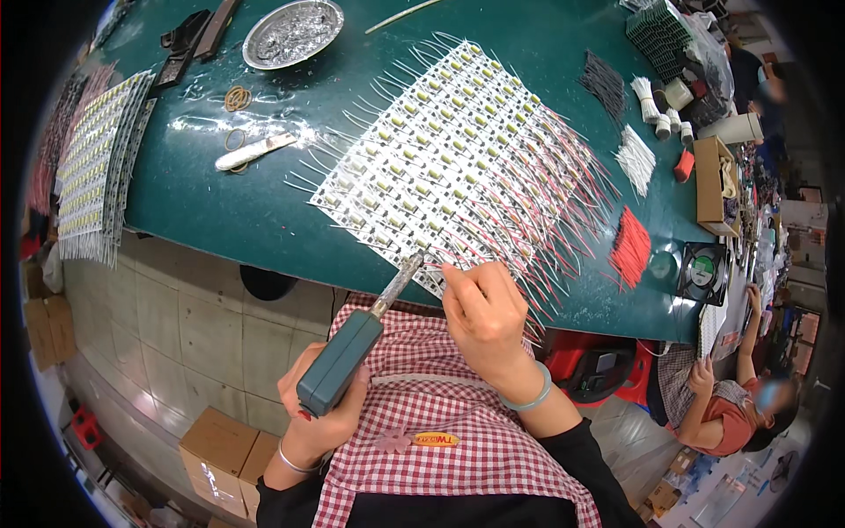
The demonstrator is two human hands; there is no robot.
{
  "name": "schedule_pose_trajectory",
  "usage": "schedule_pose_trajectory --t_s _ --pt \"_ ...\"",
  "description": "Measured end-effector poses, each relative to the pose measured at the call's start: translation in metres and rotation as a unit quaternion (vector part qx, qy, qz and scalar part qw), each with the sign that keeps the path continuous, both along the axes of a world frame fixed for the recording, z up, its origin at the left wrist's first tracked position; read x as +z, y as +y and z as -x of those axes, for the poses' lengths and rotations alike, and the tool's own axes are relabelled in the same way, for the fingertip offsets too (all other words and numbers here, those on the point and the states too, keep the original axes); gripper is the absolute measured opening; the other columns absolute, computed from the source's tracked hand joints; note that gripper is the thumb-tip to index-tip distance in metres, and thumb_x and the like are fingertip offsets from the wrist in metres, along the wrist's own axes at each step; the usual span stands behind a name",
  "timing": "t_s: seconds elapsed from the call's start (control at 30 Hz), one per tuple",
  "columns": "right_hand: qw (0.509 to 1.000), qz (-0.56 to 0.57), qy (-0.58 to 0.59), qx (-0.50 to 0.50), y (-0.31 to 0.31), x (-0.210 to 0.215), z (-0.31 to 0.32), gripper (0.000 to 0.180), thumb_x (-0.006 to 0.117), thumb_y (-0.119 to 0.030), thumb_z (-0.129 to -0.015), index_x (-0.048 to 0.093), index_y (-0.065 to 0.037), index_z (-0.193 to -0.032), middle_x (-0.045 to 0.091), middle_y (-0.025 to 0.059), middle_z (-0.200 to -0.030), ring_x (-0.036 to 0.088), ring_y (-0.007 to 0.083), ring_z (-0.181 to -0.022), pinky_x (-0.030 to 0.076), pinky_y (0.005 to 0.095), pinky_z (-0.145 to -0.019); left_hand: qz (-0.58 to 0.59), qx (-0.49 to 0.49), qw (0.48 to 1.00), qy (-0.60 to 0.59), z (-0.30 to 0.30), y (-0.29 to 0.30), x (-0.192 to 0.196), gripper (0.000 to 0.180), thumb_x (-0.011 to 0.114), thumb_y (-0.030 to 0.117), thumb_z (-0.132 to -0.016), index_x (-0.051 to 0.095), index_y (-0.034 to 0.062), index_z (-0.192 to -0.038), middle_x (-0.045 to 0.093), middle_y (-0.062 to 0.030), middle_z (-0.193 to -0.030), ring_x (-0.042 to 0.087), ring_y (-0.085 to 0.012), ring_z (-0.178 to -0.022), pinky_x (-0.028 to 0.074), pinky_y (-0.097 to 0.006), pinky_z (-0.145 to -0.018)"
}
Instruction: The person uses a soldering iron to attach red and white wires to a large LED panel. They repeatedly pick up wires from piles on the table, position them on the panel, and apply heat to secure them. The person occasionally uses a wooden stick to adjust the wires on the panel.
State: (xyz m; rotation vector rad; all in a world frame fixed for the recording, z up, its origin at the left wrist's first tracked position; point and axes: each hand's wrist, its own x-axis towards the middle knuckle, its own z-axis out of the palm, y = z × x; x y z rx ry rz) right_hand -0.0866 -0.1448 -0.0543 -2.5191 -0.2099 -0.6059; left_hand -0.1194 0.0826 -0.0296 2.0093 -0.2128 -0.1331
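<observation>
Green worktable [220, 211] carries a panel of LED strips [440, 158] (wires fanned out); at its near edge, left hand [321, 400] clamps a soldering iron [352, 339], right hand [484, 317] pinches a wire.

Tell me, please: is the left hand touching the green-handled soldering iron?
Touching. The head view shows the left hand wrapped around the soldering iron, fingers closed on the lower end of its green handle, with no gap between them.

Black sleeves, red-checked apron [440, 414], green bangle [528, 398], silver bracelet [293, 459]
</observation>
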Motion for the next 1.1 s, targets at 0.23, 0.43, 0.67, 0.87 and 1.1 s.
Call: schedule_pose_trajectory --t_s 0.23,0.43,0.67,0.87,1.1 --pt "1.000 0.001 0.004 0.003 0.000 0.000 0.001 0.030 0.073 0.011 -0.068 0.069 0.001 -0.096 0.052 0.0087 -0.072 0.054 0.0246 -0.064 0.044 0.0360 -0.054 -0.001 0.013 0.998 -0.056 -0.004 -0.005 -0.001 0.015 0.074 -0.007 -0.072 0.067 -0.0030 -0.085 0.064 -0.0107 -0.081 0.062 -0.0197 -0.063 0.049 -0.030 -0.057" --pt "1.000 0.001 0.004 0.004 0.000 0.000 0.001 0.029 0.073 0.011 -0.069 0.069 0.001 -0.097 0.052 0.0086 -0.072 0.054 0.0243 -0.063 0.043 0.0356 -0.054 -0.002 0.011 0.999 -0.033 0.000 -0.001 -0.004 0.015 0.072 -0.007 -0.072 0.067 -0.0043 -0.085 0.064 -0.0129 -0.080 0.063 -0.0221 -0.063 0.049 -0.030 -0.056" --pt "1.000 0.003 0.001 0.005 0.001 -0.001 0.001 0.029 0.073 0.011 -0.069 0.069 0.001 -0.097 0.052 0.0087 -0.073 0.054 0.0241 -0.063 0.044 0.0355 -0.054 0.021 0.034 0.998 -0.041 0.009 0.006 -0.012 0.020 0.072 -0.007 -0.072 0.068 -0.0081 -0.092 0.066 -0.0176 -0.085 0.065 -0.0260 -0.067 0.052 -0.031 -0.059" --pt "1.000 0.005 0.002 0.000 0.000 -0.001 0.001 0.030 0.073 0.011 -0.069 0.069 0.001 -0.097 0.053 0.0088 -0.073 0.055 0.0246 -0.064 0.044 0.0358 -0.055 0.022 0.020 0.998 -0.047 0.005 0.004 -0.008 0.023 0.072 -0.008 -0.072 0.067 -0.0090 -0.095 0.069 -0.0190 -0.093 0.069 -0.0274 -0.077 0.055 -0.032 -0.067" --pt "1.000 0.010 0.010 0.006 -0.009 0.004 0.008 0.024 0.072 0.006 -0.075 0.068 0.001 -0.098 0.052 0.0083 -0.076 0.055 0.0241 -0.067 0.045 0.0353 -0.055 0.021 0.024 0.998 -0.046 0.005 0.004 -0.007 0.024 0.073 -0.007 -0.073 0.067 -0.0099 -0.096 0.069 -0.0192 -0.093 0.069 -0.0266 -0.077 0.055 -0.031 -0.067"
